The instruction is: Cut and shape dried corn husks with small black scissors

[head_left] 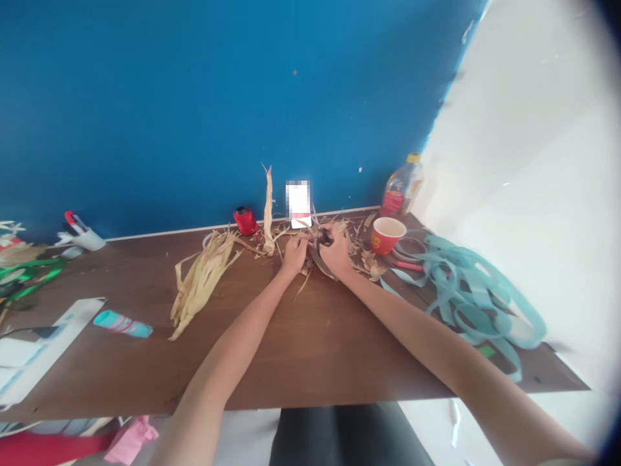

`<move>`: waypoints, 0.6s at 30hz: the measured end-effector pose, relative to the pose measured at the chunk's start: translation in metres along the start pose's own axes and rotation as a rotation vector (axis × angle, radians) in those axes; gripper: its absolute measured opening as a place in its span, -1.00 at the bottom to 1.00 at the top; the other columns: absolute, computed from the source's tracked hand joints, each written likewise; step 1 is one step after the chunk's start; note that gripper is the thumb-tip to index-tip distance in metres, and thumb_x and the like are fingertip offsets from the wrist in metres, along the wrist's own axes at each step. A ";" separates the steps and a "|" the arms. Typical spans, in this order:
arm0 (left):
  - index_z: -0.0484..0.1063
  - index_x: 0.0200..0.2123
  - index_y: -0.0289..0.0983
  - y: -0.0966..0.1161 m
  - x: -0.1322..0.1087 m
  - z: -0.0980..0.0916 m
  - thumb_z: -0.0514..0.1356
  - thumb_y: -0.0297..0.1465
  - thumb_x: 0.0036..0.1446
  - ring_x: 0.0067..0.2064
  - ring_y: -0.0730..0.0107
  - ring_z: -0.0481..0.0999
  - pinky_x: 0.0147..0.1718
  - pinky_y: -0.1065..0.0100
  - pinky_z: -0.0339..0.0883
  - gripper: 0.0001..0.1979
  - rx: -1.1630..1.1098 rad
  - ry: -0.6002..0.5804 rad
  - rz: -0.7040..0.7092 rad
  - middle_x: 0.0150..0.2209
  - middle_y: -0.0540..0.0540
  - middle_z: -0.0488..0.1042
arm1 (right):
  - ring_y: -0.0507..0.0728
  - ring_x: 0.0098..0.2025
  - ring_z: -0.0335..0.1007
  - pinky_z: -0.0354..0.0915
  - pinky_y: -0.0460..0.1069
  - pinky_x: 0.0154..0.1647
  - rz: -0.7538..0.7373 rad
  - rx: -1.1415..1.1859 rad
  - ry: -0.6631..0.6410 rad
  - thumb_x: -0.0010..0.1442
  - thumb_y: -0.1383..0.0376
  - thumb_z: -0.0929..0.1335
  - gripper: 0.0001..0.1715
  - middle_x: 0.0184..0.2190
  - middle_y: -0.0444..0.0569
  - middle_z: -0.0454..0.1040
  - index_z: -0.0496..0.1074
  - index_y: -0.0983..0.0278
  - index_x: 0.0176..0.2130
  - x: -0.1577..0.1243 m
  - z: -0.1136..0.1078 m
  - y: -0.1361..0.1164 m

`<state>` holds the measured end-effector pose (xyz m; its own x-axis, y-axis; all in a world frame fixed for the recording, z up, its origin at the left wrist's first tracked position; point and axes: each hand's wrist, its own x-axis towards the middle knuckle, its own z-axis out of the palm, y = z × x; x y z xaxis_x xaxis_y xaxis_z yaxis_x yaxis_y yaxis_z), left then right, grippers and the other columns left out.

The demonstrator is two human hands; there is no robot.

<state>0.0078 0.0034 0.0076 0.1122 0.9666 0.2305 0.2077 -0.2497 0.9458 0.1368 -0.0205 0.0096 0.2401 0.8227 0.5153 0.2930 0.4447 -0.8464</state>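
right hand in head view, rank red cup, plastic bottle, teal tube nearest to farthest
From the right hand:
1. red cup, just to its right
2. plastic bottle, farther right, behind the red cup
3. teal tube, far to the left

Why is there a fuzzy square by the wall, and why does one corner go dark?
In the head view, the white patch is blocked into coarse squares, so nothing on it can be read; the top right corner fades into a dark curved edge, and the table looks stretched.
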 end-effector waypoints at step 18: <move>0.57 -0.19 -0.33 0.002 -0.001 0.000 -0.04 -0.40 0.20 -0.54 0.34 0.45 -0.41 0.33 0.38 -0.63 0.167 -0.086 0.069 -0.62 -0.04 0.44 | 0.18 -0.30 0.47 0.36 0.07 -0.19 0.023 -0.034 -0.025 -0.01 0.32 0.31 -0.39 -0.33 -0.05 0.54 0.33 0.25 0.09 -0.001 -0.002 0.001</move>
<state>0.0083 0.0021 0.0095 0.2133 0.9400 0.2663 0.3542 -0.3284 0.8756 0.1385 -0.0215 0.0080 0.2242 0.8413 0.4919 0.3195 0.4134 -0.8526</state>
